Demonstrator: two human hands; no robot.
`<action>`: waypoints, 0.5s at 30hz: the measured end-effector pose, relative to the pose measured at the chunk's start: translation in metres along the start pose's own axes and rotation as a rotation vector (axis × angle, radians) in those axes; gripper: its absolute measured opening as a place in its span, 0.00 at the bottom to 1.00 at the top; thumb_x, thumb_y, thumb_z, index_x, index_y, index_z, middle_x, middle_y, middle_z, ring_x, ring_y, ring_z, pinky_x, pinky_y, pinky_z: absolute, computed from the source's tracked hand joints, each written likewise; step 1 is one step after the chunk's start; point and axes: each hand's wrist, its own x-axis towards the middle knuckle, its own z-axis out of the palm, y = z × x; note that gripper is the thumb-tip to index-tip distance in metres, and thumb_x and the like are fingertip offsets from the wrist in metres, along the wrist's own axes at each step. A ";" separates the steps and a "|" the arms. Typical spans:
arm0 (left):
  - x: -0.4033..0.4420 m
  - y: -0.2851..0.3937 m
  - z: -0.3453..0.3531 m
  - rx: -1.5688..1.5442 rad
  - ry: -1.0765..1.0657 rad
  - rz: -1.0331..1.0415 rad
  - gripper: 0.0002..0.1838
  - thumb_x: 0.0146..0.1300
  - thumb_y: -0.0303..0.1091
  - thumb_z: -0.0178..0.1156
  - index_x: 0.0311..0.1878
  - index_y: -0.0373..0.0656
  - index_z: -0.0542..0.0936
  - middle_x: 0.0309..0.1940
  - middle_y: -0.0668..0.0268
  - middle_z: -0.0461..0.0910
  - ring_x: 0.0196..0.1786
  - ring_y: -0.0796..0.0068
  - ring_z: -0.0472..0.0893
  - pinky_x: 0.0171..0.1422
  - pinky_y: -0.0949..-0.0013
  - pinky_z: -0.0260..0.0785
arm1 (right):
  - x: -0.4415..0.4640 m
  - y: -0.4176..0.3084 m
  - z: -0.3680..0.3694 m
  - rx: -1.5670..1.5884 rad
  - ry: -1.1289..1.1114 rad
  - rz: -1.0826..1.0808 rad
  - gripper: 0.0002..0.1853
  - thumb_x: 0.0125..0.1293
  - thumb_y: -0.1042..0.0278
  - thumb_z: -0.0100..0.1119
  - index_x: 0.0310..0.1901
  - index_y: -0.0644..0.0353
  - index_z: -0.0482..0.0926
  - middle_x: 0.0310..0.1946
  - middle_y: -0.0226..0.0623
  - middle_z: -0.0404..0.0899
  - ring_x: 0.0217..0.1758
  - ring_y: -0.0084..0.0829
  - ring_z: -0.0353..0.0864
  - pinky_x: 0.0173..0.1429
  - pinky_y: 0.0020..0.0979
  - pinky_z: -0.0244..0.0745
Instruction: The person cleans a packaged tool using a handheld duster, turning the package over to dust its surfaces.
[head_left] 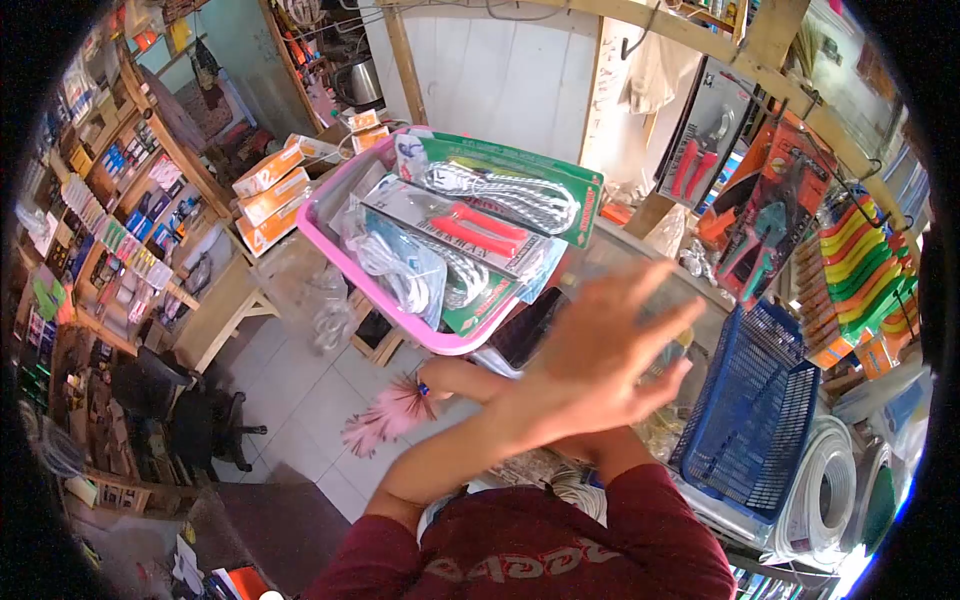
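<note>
My left hand (610, 345) is raised over the glass counter, fingers spread and slightly blurred, holding nothing. Under my left forearm my right arm crosses to the left. My right hand (455, 381) is closed round the blue end of a pink feather duster (392, 415), which points down to the left over the floor. My left forearm partly covers the right arm. Just beyond the hands sits a pink basket (340, 262) with packaged white cords (500, 190) and red-handled pruning shears (475, 232) in it. A dark phone (530, 328) lies beside the basket, partly behind my left hand.
A blue plastic basket (750, 410) stands on the right, near a white cable coil (825, 482). Packaged shears (765, 240) and colourful handled tools (860, 270) hang at the right. Orange-white boxes (275, 200) are stacked behind left. An office chair (205, 410) stands on the tiled floor.
</note>
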 end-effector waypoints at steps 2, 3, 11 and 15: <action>0.000 -0.015 -0.042 0.156 0.029 -0.037 0.24 0.52 0.37 0.65 0.54 0.46 0.77 0.56 0.52 0.69 0.55 0.52 0.74 0.58 0.55 0.67 | 0.006 -0.002 0.000 0.038 0.024 -0.010 0.20 0.42 0.73 0.58 0.42 0.61 0.81 0.39 0.46 0.81 0.45 0.44 0.80 0.47 0.42 0.73; 0.001 -0.026 -0.053 0.279 0.011 -0.109 0.26 0.51 0.37 0.66 0.56 0.47 0.75 0.56 0.51 0.69 0.56 0.52 0.73 0.59 0.55 0.66 | 0.012 -0.002 0.000 0.078 0.051 -0.026 0.20 0.41 0.73 0.58 0.42 0.61 0.81 0.39 0.46 0.81 0.45 0.43 0.80 0.47 0.42 0.73; -0.030 -0.084 -0.062 0.526 -0.153 -0.239 0.27 0.52 0.38 0.66 0.57 0.43 0.74 0.47 0.53 0.74 0.51 0.53 0.74 0.57 0.56 0.65 | 0.063 0.038 0.020 -0.279 -0.009 0.077 0.23 0.52 0.67 0.56 0.54 0.54 0.76 0.54 0.43 0.74 0.60 0.43 0.70 0.61 0.41 0.63; -0.029 -0.080 -0.071 0.315 -0.133 -0.210 0.22 0.53 0.30 0.63 0.53 0.41 0.77 0.40 0.56 0.75 0.44 0.56 0.77 0.51 0.61 0.69 | 0.077 0.062 0.052 -0.201 0.079 0.048 0.26 0.59 0.64 0.55 0.61 0.49 0.72 0.63 0.42 0.68 0.68 0.44 0.62 0.69 0.40 0.56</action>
